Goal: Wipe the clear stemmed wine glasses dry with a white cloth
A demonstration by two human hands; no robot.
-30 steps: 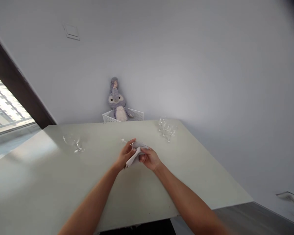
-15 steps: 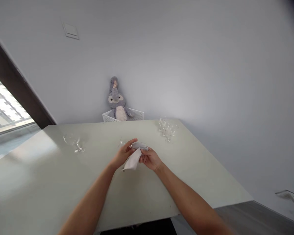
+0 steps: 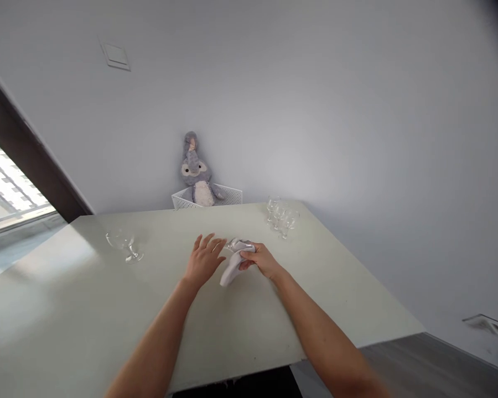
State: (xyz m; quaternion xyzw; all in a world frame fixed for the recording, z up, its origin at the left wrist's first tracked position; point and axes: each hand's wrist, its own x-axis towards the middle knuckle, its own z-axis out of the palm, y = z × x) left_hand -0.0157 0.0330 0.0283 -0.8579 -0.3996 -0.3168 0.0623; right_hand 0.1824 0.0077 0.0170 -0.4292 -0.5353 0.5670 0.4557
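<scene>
Over the middle of the table, my right hand [image 3: 263, 258] is closed around the bowl of a stemmed glass [image 3: 234, 243] and a white cloth [image 3: 231, 270]. The cloth goes into the bowl and its loose end hangs below. The glass lies tilted, its stem pointing left. My left hand [image 3: 205, 258] has its fingers spread just left of the glass, close to its stem; whether a fingertip touches it I cannot tell. The glass's foot is hidden behind the left fingers.
A stemmed glass [image 3: 126, 243] stands on the left of the pale table [image 3: 95, 315]. Several stemmed glasses [image 3: 281, 215] are grouped at the back right. Behind the table's far edge, a grey plush toy [image 3: 197, 174] sits in a white basket [image 3: 234, 196] against the wall.
My left hand has opened and moved slightly left, off the glass's stem. My right hand keeps the glass and cloth, and the cloth's loose end has swung right.
</scene>
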